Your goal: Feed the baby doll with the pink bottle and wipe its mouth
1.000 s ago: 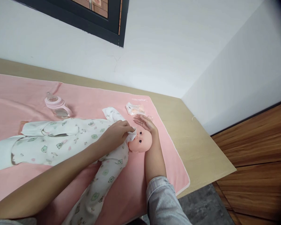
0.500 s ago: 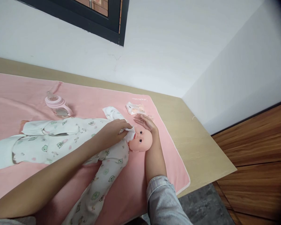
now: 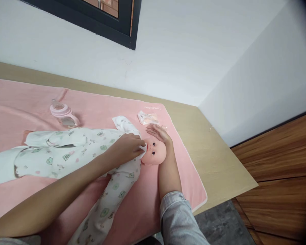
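Note:
A baby doll (image 3: 154, 153) in a white printed sleepsuit (image 3: 73, 149) lies on a pink towel (image 3: 97, 109), head to the right. My left hand (image 3: 127, 146) is closed on a small white wipe (image 3: 142, 148), pressed against the doll's mouth and chin. My right hand (image 3: 159, 134) lies open and flat on top of the doll's head, fingers pointing left, the forearm running along the head's right side.
A pink baby bottle (image 3: 63, 115) lies on the towel behind the doll's legs. A small packet (image 3: 148, 118) rests near the towel's far right corner. The wooden table (image 3: 219, 160) ends at the right, where floor shows. White walls close the back.
My left hand with the wipe has shifted slightly over the doll's lower face. The right hand stays on the head.

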### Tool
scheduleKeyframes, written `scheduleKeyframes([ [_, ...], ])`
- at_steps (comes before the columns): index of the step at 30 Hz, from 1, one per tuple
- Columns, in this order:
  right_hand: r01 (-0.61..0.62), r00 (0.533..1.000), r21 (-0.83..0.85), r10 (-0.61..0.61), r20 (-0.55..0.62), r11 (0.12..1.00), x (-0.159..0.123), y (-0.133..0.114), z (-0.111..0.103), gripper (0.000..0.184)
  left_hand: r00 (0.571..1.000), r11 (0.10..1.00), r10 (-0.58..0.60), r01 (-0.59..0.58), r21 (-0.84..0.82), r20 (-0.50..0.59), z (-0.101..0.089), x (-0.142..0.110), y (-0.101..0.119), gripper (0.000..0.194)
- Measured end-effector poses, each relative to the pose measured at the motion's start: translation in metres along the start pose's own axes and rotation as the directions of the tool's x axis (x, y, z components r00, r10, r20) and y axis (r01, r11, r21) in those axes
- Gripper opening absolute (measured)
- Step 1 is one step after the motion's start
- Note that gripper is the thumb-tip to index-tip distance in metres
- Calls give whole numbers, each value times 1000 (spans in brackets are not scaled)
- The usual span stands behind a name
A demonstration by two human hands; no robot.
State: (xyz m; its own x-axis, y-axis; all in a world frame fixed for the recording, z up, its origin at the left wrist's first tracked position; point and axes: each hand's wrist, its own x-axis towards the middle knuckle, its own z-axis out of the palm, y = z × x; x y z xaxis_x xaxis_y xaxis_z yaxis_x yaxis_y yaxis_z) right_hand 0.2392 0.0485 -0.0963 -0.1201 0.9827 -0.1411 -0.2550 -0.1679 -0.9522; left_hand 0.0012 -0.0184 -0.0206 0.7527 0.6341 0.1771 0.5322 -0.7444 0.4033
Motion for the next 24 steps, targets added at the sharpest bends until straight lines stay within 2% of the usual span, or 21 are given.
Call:
scheduleKeyframes([
  [4, 0, 1000, -3, 0, 0, 1000, 1, 0, 0, 19, 999, 999, 26, -25, 40, -20, 1, -1, -4, 13],
  [12, 0, 1000, -14, 0, -6, 1000, -1, -2, 0, 21, 999, 997, -7, 9, 73, -35, -1, 3, -10, 9],
  [15, -8, 1000, -20, 8, -11, 1000, -2, -3, 1, 20, 997, 997, -2, 7, 70, -72, 1, 4, -11, 9],
  [24, -7, 1000, -29, 7, -18, 1000, -4, -5, 3, 16, 989, 997, 19, -8, 78, -145, 7, 6, -16, 25],
])
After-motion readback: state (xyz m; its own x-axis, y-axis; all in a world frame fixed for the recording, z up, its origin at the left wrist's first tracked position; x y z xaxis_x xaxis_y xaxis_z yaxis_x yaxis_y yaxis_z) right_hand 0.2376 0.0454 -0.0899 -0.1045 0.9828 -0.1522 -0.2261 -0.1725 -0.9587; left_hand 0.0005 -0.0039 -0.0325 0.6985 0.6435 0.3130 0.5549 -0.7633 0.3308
